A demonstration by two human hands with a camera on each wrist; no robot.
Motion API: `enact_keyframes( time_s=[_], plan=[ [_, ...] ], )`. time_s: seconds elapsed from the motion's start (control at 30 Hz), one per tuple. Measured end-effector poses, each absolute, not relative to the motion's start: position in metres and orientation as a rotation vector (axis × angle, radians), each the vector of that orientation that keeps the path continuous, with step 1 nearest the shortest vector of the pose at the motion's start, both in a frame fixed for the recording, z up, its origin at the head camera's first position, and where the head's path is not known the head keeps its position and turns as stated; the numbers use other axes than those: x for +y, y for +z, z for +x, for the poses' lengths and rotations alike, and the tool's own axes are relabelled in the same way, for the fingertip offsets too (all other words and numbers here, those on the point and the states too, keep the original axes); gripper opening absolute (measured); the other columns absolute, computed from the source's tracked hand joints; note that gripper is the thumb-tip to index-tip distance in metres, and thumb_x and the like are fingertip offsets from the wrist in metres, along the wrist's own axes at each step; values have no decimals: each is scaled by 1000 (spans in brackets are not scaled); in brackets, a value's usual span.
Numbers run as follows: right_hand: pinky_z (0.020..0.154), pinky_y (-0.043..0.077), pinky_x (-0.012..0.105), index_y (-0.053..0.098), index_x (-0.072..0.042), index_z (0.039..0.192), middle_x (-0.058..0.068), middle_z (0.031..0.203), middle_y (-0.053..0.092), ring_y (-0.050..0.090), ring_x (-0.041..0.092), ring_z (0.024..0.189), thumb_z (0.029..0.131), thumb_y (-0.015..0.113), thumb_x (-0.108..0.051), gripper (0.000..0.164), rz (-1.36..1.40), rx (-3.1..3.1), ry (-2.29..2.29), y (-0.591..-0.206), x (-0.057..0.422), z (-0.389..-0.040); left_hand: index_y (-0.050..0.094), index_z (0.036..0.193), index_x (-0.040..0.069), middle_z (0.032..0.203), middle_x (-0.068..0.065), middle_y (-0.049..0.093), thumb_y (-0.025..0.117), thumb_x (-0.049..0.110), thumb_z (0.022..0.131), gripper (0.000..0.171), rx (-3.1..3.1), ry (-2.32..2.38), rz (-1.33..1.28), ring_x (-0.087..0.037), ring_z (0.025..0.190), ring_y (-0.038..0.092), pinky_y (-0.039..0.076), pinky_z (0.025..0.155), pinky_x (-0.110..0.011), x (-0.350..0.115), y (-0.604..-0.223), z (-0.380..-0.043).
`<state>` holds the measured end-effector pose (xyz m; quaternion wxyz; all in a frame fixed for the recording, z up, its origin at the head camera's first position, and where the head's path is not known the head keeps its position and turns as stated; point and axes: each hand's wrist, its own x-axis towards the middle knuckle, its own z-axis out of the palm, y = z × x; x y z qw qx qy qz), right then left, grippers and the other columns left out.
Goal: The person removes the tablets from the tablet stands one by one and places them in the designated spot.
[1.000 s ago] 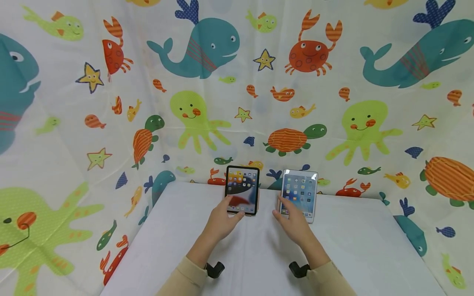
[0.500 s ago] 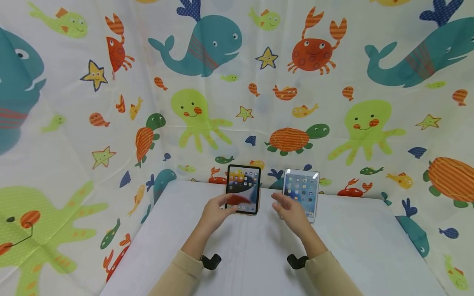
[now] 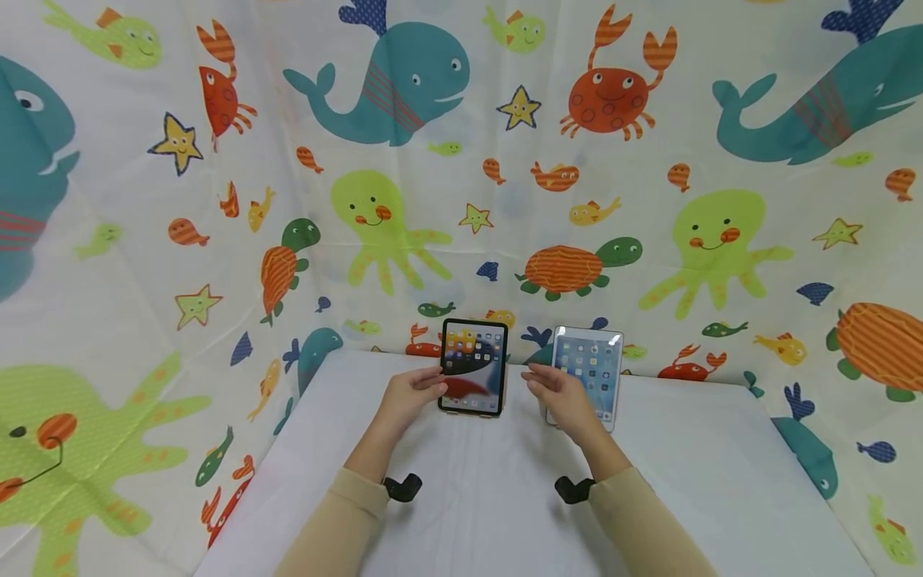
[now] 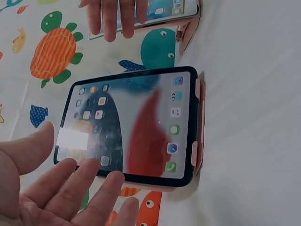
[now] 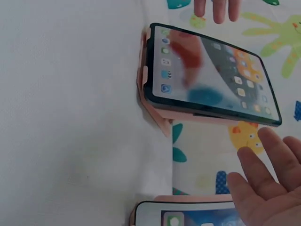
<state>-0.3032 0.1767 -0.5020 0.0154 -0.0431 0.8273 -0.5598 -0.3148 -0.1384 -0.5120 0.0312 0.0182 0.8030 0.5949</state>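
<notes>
Propped upright on a pink stand, a black-bezelled tablet (image 3: 473, 367) shows a home screen with a dark and red wallpaper. To its right a white-framed tablet (image 3: 593, 373) leans on a similar pink stand (image 4: 190, 35), its screen blue with app icons. My left hand (image 3: 407, 398) hovers at the black tablet's lower left edge with loose fingers; in the left wrist view those fingertips overlap the screen's edge. In front of the white tablet's left side is my right hand (image 3: 566, 401), its fingers spread toward the gap between the tablets. Neither hand holds anything.
Both tablets stand near the back edge of a table with a white cloth (image 3: 476, 497). Behind it hangs a curtain (image 3: 447, 200) printed with sea animals. A black wrist camera (image 3: 402, 487) sits on the left wrist, another on the right.
The left hand has drawn back leftward from the black tablet's lower edge. The right hand has moved off the white tablet's left edge. Both tablets stay in place.
</notes>
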Motion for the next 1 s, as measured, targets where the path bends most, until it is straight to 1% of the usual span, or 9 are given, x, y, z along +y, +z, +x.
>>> enact_keyframes(
  time_s=[0.13, 0.23, 0.37, 0.57, 0.67, 0.77, 0.9, 1.0],
  plan=[
    [119, 51, 56, 62, -14, 150, 5, 142, 73, 63, 33, 142, 109, 66, -33, 45, -94, 2541, -1777, -503, 177, -312, 71, 142, 10, 132, -11, 78, 77, 21, 101, 43, 2429, 1866, -14, -29, 127, 73, 59, 110, -51, -142, -515, -324],
    [121, 49, 56, 64, -17, 148, 3, 142, 73, 61, 32, 144, 108, 67, -35, 43, -50, 2499, -1805, -504, 176, -318, 71, 142, 9, 132, -13, 77, 75, 21, 102, 42, 2412, 1872, -68, -31, 129, 72, 60, 107, -51, -145, -517, -329],
    [122, 48, 56, 65, -20, 146, 1, 142, 73, 61, 31, 144, 107, 68, -37, 43, -15, 2474, -1809, -504, 174, -325, 69, 143, 7, 138, -14, 74, 73, 22, 104, 42, 2420, 1870, -110, -34, 134, 68, 59, 110, -52, -149, -519, -336],
    [120, 51, 53, 67, -23, 144, 2, 145, 71, 63, 29, 140, 107, 69, -38, 41, 28, 2461, -1805, -502, 168, -332, 68, 144, 7, 148, -14, 68, 72, 27, 105, 44, 2399, 1891, -135, -36, 138, 64, 56, 114, -53, -151, -515, -347],
    [118, 53, 51, 68, -23, 144, 3, 146, 70, 63, 29, 140, 107, 69, -37, 40, 51, 2439, -1815, -500, 163, -337, 68, 144, 6, 149, -16, 67, 73, 29, 104, 47, 2376, 1912, -145, -37, 136, 64, 56, 114, -53, -152, -512, -353],
    [116, 55, 50, 69, -22, 142, 4, 146, 70, 64, 29, 139, 106, 69, -38, 39, 61, 2447, -1814, -498, 159, -341, 69, 142, 6, 147, -17, 68, 74, 28, 103, 45, 2342, 1944, -163, -37, 134, 66, 56, 114, -53, -152, -507, -360],
    [114, 56, 50, 71, -20, 140, 6, 145, 70, 66, 31, 136, 106, 70, -35, 37, 52, 2489, -1814, -495, 153, -347, 70, 140, 10, 145, -16, 70, 72, 30, 104, 41, 2289, 1978, -199, -36, 133, 67, 55, 115, -53, -151, -500, -368],
    [113, 57, 52, 71, -17, 140, 8, 144, 71, 67, 32, 135, 106, 71, -31, 37, 50, 2511, -1822, -492, 149, -350, 68, 144, 10, 146, -16, 69, 71, 31, 105, 44, 2246, 2001, -216, -38, 137, 65, 53, 117, -54, -150, -494, -373]
  ],
)
